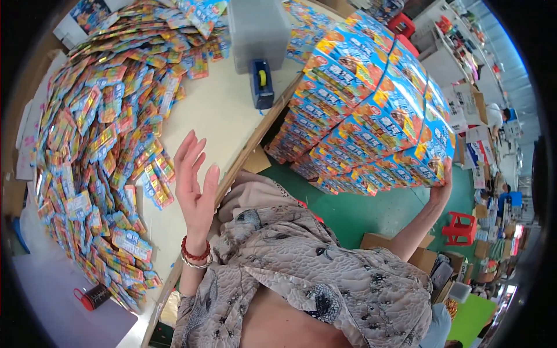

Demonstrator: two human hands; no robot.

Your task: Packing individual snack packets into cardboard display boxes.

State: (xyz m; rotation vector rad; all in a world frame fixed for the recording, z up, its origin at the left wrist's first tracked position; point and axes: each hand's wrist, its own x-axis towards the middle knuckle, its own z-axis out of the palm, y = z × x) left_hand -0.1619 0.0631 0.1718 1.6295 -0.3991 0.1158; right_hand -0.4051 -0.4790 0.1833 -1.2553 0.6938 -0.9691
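My left hand (197, 182) is raised over the table's near edge with its fingers stretched out, thumb apart, holding nothing. Beside it spreads a big heap of small colourful packets (110, 139), orange, yellow and blue. To the right stands a tall stack of blue printed boxes (371, 116), bound with dark straps. My right hand (444, 178) grips the stack's near right corner; part of its fingers is hidden by the boxes. On the table a blue tape dispenser (262, 87) with a yellow core stands against a grey translucent plastic bin (258, 35).
The pale table (214, 110) has a wooden edge running diagonally between me and the heap. A red plastic stool (459, 228) stands on the green floor (365, 214) at right. Open cardboard boxes (426, 255) lie near my right arm. A black and red cylinder (93, 297) sits at lower left.
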